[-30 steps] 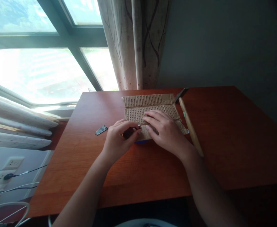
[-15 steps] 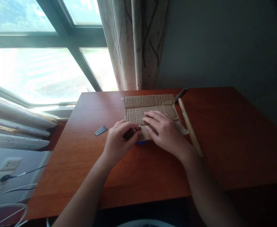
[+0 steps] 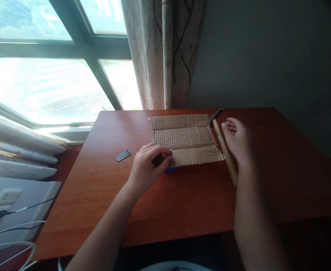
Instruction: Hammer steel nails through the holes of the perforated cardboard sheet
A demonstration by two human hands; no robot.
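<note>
Brown cardboard sheet (image 3: 184, 137), creased into three bands and dotted with rows of small dark holes, lies mid-dial on a glossy reddish-brown wooden table (image 3: 97, 210). At its edge between seven and eight o'clock, the left hand (image 3: 150, 162) pinches a small round-headed metal nail (image 3: 170, 151), its shank hidden, near a mostly covered blue object (image 3: 171, 170). At three o'clock, the right hand (image 3: 237, 139), fingers half curled with nothing visible between them, is just beside a dark-headed hammer with a pale wooden handle (image 3: 226, 154); blur hides any contact.

A loosened pinch could let the nail tilt or drop; a bump from the right hand could swing the handle into the sheet, which has fingers at only one corner.

Slim silvery nails (image 3: 123, 155) lie towards nine. The table's far edge runs close behind at twelve; the widest room for moving opens between four and six.
</note>
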